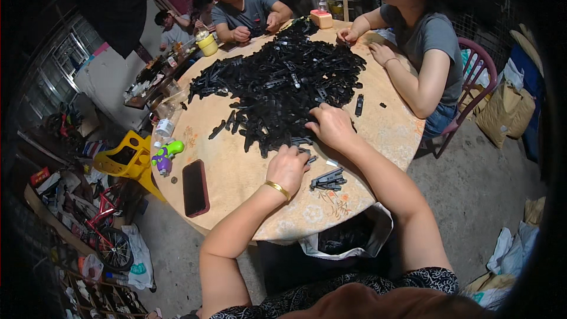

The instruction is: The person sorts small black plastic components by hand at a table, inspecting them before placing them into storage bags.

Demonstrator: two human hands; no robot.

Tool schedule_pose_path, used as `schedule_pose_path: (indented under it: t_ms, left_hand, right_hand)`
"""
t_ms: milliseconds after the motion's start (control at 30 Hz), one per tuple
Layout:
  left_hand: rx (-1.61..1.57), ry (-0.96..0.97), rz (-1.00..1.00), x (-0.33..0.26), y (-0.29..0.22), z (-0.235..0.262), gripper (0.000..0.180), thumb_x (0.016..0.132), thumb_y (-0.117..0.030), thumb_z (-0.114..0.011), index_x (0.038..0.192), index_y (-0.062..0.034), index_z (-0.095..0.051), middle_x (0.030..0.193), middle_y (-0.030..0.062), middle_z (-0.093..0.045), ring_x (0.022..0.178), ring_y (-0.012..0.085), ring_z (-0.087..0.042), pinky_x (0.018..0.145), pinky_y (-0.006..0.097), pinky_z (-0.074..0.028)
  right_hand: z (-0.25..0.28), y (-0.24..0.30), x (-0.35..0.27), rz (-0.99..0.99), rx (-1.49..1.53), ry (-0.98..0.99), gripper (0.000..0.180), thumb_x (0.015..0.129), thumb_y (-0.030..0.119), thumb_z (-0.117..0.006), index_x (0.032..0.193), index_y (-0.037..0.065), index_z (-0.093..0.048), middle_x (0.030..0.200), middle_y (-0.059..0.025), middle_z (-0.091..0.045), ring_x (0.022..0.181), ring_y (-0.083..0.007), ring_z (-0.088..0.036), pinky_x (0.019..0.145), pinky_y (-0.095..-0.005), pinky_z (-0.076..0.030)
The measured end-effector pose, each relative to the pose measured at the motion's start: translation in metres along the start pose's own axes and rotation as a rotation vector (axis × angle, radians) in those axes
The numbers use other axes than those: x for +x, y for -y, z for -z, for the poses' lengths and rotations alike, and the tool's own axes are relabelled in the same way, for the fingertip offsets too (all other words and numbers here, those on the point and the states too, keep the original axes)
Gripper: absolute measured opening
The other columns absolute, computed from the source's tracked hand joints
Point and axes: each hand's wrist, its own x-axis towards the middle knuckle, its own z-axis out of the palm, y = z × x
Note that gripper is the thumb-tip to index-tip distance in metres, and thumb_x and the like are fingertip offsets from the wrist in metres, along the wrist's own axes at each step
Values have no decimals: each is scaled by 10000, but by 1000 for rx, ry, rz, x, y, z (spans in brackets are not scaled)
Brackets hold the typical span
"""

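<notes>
A large heap of small black plastic parts covers the middle of the round table. My left hand, with a gold bracelet at its wrist, is at the heap's near edge. Its fingers are curled down against a dark elongated plastic part. To the right and a bit farther off, my right hand reaches into the heap with bent fingers; whatever is under its fingertips is hidden. A small pile of grey-black parts lies by my right forearm, near the table's front edge.
Below the table edge hangs a white bag with dark parts inside. A phone, a purple-green toy and a jar sit at the left. Two people work across the table. A yellow chair stands left.
</notes>
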Motion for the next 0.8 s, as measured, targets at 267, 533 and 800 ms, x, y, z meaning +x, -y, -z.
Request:
schedule_pose_path:
  t_ms: [267, 533, 800]
  left_hand:
    - [-474, -172, 73, 6, 19, -4, 145, 730, -85, -643, 862, -29, -620, 751, 125, -600, 691, 257, -586, 646, 352, -471]
    - [-1597, -90, 487, 21, 49, -3, 218, 885, -136, -549, 1066, -26, -500, 876, 83, -639, 651, 103, -583, 551, 206, -461]
    - [-1787, 75, 593, 18, 51, 4, 165, 897, -202, -539, 987, -72, -585, 830, 42, -630, 595, 115, -583, 510, 191, -464]
  right_hand:
    - [-3, -11, 7, -16, 288, -77, 174, 693, 148, -704, 784, 27, -617, 769, -125, -594, 728, -287, -602, 656, -367, -485]
    - [17, 6, 6, -155, 1354, 9, 231, 761, 0, -651, 983, -31, -595, 875, -87, -638, 783, -118, -610, 688, -231, -504]
    - [15, 31, -7, 253, 906, -29, 228, 670, 31, -710, 896, 46, -678, 834, -80, -659, 770, -163, -621, 725, -272, -479]
